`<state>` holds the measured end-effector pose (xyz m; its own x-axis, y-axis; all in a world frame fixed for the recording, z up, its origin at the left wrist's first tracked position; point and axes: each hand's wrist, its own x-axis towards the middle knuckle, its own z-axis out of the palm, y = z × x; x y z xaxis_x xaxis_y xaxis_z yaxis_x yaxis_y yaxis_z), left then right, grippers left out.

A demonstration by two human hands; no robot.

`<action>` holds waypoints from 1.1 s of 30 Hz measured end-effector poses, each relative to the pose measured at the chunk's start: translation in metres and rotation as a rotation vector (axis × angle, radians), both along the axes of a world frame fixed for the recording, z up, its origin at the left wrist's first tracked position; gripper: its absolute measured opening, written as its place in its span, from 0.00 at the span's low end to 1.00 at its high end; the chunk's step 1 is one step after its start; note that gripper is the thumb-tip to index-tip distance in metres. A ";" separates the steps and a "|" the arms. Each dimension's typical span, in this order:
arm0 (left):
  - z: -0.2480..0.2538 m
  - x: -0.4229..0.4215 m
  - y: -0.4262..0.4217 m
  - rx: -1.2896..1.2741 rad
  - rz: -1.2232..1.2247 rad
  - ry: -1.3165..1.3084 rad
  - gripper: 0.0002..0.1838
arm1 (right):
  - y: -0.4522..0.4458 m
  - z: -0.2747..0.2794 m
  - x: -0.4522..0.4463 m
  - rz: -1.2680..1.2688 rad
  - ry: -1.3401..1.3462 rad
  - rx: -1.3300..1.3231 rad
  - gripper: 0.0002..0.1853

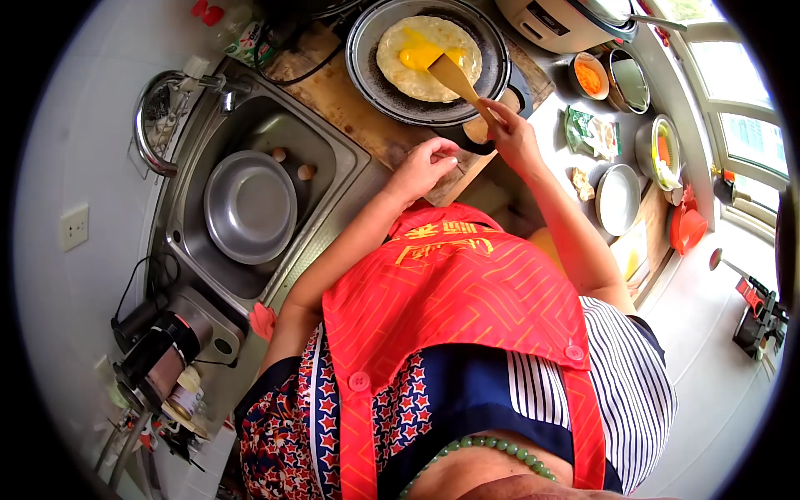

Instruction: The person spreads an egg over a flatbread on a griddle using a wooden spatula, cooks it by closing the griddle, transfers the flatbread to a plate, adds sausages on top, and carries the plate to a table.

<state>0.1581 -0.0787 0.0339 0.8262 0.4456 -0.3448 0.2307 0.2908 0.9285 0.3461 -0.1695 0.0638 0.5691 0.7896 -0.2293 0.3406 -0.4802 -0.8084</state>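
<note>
My right hand (514,140) is closed around the handle of a wooden spatula (454,79). The spatula's flat end touches yellow beaten egg (419,52) lying on a round pale flatbread (393,62). Beneath the flatbread is a dark round pan (364,83) with a light metal rim. In front of the pan, over the edge of the wooden board, my left hand (423,172) hovers with loosely bent fingers. A small gap shows between its fingers and nothing is visible in it.
To the left, a metal basin (250,208) and eggshells (307,172) sit in the sink (187,212) below a faucet (143,125). On the right are a rice cooker (550,25), a bowl of orange shreds (589,77), a green packet (592,133) and a plate (617,200).
</note>
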 end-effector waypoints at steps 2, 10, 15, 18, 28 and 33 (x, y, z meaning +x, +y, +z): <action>-0.005 0.000 0.002 -0.010 -0.024 -0.005 0.14 | -0.011 -0.001 0.005 0.023 -0.015 -0.072 0.22; -0.001 0.012 -0.004 -0.006 -0.023 0.033 0.13 | -0.031 -0.002 0.015 0.039 -0.082 -0.029 0.20; -0.004 0.017 -0.005 0.023 -0.020 0.023 0.13 | -0.028 0.002 0.007 0.152 -0.172 -0.032 0.19; 0.001 0.016 -0.004 0.005 -0.033 0.041 0.13 | -0.034 0.006 0.008 0.142 -0.183 -0.055 0.19; 0.001 0.005 -0.001 0.021 -0.079 0.001 0.13 | -0.040 -0.018 0.005 -0.030 0.234 -0.103 0.18; -0.003 -0.003 0.000 0.021 -0.117 0.026 0.13 | -0.042 -0.002 -0.007 -0.163 0.457 -0.123 0.18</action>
<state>0.1554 -0.0791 0.0306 0.8638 0.3543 -0.3582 0.2857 0.2410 0.9275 0.3391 -0.2114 0.0621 0.5020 0.6503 -0.5702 -0.1226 -0.5991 -0.7913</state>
